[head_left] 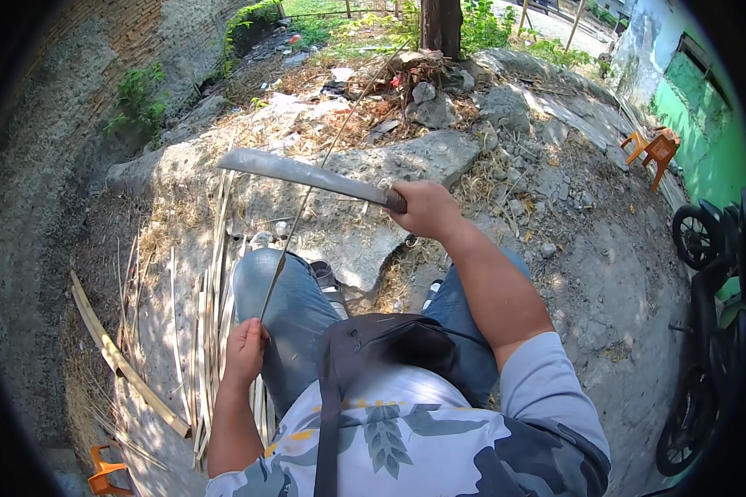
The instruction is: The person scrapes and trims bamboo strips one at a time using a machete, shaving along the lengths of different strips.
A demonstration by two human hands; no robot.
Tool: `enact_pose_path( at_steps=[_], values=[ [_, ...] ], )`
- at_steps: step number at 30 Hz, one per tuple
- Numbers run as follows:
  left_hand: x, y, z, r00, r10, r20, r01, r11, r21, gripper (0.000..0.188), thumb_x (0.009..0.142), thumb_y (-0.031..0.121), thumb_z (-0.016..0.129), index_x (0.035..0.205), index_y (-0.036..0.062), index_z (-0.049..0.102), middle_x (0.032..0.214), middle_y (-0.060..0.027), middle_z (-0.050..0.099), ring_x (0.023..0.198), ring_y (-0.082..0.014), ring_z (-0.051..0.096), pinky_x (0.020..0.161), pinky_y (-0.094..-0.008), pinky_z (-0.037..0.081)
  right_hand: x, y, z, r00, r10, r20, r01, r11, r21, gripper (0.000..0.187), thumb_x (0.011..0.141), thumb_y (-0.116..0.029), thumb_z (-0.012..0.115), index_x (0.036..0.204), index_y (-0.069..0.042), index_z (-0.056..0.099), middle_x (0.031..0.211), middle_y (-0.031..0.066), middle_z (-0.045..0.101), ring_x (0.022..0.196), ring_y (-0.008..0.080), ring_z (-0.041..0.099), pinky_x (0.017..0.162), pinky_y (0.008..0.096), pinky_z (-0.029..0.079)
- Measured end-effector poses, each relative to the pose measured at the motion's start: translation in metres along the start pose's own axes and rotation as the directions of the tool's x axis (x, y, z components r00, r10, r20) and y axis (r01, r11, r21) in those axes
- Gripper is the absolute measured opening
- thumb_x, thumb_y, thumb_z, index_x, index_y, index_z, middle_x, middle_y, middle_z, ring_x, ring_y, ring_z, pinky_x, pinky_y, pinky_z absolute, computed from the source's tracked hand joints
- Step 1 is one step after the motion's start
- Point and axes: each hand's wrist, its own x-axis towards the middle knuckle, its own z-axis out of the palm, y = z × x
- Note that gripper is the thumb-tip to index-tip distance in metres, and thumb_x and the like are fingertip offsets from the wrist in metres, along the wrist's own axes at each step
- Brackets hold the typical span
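Note:
My right hand [427, 209] is closed around the dark handle of a machete [302, 171], held out in front of me with its broad grey blade pointing left. In my left hand [244, 349], pinched above my left thigh, is one end of a long thin bamboo strip [288, 240]. The strip slants up and away to the right and crosses the line of the blade; whether the two touch I cannot tell. On the ground by my left leg lie several pale bamboo strips [201, 356]. A wider split bamboo piece [116, 352] lies farther left.
Broken concrete slabs [423, 157] and rubble spread ahead of my feet, with a tree trunk [441, 29] beyond. A rough wall [25, 215] runs along the left. At right stand a motorcycle [709, 290] and an orange plastic chair [659, 153]; another orange one [108, 472] is at lower left.

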Motion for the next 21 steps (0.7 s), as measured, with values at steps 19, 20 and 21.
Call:
enact_pose_path(
  at_steps=[19, 20, 21],
  values=[
    [-0.002, 0.005, 0.005, 0.994, 0.102, -0.038, -0.087, 0.955, 0.284, 0.039, 0.106, 0.029, 0.049, 0.078, 0.0044, 0.059, 0.067, -0.0007, 0.054, 0.064, -0.0095, 0.047, 0.06, -0.0279, 0.039, 0.005, 0.027, 0.0, 0.985, 0.171, 0.025, -0.173, 0.98, 0.102, 0.024, 0.084, -0.034, 0.072, 0.089, -0.011, 0.066, 0.082, 0.0134, 0.07, 0.084, 0.0361, 0.068, 0.073, 0.0489, 0.053],
    [-0.002, 0.004, 0.004, 0.995, 0.087, -0.041, -0.073, 0.958, 0.278, 0.038, 0.106, 0.029, 0.049, 0.078, 0.0043, 0.059, 0.068, -0.001, 0.054, 0.064, -0.0097, 0.048, 0.06, -0.0281, 0.039, 0.003, 0.021, 0.001, 0.985, 0.17, 0.025, -0.171, 0.98, 0.102, 0.024, 0.084, -0.034, 0.072, 0.089, -0.011, 0.066, 0.082, 0.0134, 0.07, 0.084, 0.0361, 0.068, 0.073, 0.0489, 0.053],
    [-0.001, 0.002, 0.003, 0.995, 0.087, -0.039, -0.073, 0.958, 0.279, 0.038, 0.106, 0.029, 0.049, 0.078, 0.0043, 0.059, 0.068, -0.001, 0.054, 0.064, -0.0097, 0.048, 0.06, -0.0281, 0.039, 0.001, 0.012, 0.003, 0.997, 0.07, 0.039, -0.072, 0.996, 0.043, 0.024, 0.083, -0.033, 0.073, 0.09, -0.011, 0.066, 0.08, 0.013, 0.069, 0.082, 0.0355, 0.068, 0.071, 0.048, 0.053]
  ],
)
